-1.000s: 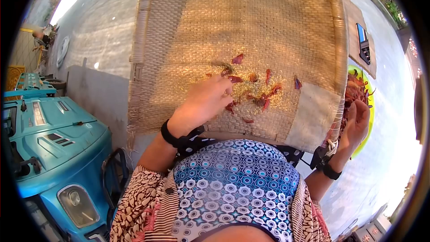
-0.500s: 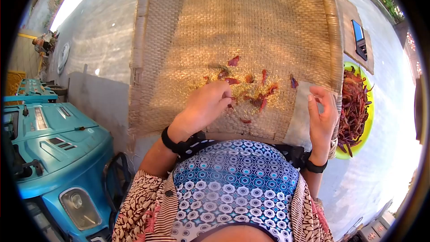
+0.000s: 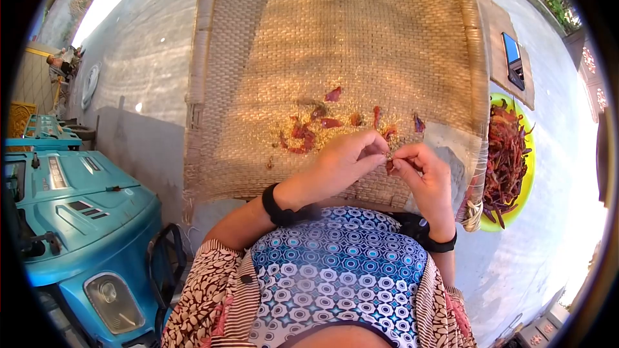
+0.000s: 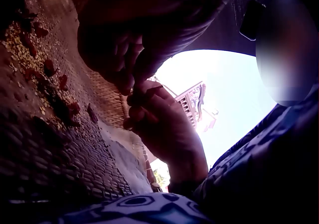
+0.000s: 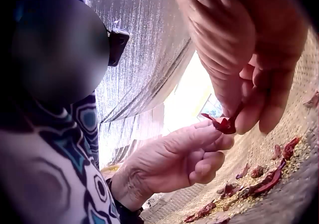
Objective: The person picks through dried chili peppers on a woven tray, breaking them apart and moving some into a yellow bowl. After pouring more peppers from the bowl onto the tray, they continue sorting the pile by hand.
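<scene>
Over the near part of the woven mat (image 3: 342, 32), both hands meet at the fingertips. My left hand (image 3: 342, 164) and right hand (image 3: 429, 180) pinch a torn red chili (image 5: 225, 126) between them, which shows best in the right wrist view. There the right hand (image 5: 239, 49) grips it from above, and the left hand's (image 5: 169, 159) thumb and curled fingers hold its other side. Red chili pieces (image 3: 302, 134) and yellow seeds (image 3: 335, 132) lie scattered just beyond the hands. The left wrist view is dark, with the left hand (image 4: 144, 29) above the right hand (image 4: 169, 129).
A yellow-green basin (image 3: 529, 161) of dried red chilies (image 3: 506, 154) stands on the floor to the right of the mat. Behind it a phone (image 3: 513, 58) lies on a board (image 3: 496, 38). A blue vehicle (image 3: 84, 219) stands at the left, and a person (image 3: 59, 63) is farther back.
My right hand has come from the basin, leftward over the mat, to meet the left hand. The left hand has moved right and slightly nearer the body, uncovering chili pieces at the left.
</scene>
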The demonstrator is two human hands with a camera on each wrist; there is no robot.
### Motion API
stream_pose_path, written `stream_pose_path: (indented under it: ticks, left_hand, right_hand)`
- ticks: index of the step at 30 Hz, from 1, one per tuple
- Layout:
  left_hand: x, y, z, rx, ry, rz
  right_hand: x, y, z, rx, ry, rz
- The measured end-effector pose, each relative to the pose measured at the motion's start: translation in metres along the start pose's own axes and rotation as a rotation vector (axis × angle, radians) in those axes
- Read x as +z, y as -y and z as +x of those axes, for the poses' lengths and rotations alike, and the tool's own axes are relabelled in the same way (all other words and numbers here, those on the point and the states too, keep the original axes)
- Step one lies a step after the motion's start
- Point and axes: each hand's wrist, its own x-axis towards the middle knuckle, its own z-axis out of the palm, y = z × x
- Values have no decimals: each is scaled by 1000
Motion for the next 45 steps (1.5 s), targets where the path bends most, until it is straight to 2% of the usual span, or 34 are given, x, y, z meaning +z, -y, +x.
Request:
stream_pose_path:
  ticks: [1, 4, 6, 9, 10, 12, 13, 14, 16, 18, 20, 23, 28, 32, 38, 44, 45]
  left_hand:
    - [-5, -1, 0, -30, -37, 41]
    - [-27, 22, 7, -57, -290, 220]
    - [-45, 32, 8, -86, -356, 487]
    - [-57, 45, 7, -168, -375, 741]
    - [-58, 48, 8, -202, -366, 797]
    - [-61, 45, 7, -209, -338, 749]
    - [-63, 44, 6, -212, -324, 726]
    - [-64, 45, 6, -159, -339, 718]
    - [-64, 46, 4, -58, -368, 705]
    - [-60, 32, 4, -101, -307, 498]
    - [-55, 19, 3, -107, -248, 332]
    - [-44, 10, 2, -62, -157, 198]
    - [-21, 21, 3, 59, -15, 256]
    - [-14, 25, 1, 91, 77, 471]
    - [-3, 30, -3, 57, 78, 518]
    - [0, 32, 1, 86, 75, 603]
    - [-1, 32, 1, 96, 61, 595]
  right_hand:
    - [-5, -2, 0, 22, -13, 19]
    - [-30, -19, -1, 9, -262, 146]
    - [-56, -20, -5, -76, -466, 147]
    - [-92, -29, -10, -93, -840, -209]
    - [-103, -32, -14, -23, -872, -316]
    - [-114, -39, -14, -9, -947, -767]
    - [-113, -45, -15, -9, -1005, -746]
    - [-110, -48, -14, -87, -1032, -664]
    - [-83, -33, -11, 18, -950, -431]
    - [-69, -33, -2, -84, -646, -545]
    - [-52, -32, 10, -29, -429, -532]
    - [-32, -28, 25, 53, -350, -637]
    - [-22, -43, 41, 19, -357, -745]
    - [-20, -42, 43, 58, -275, -777]
    - [-11, -42, 43, -30, -369, -747]
    - [-8, -42, 42, -72, -277, -737]
    - [-8, -42, 42, -52, -248, -608]
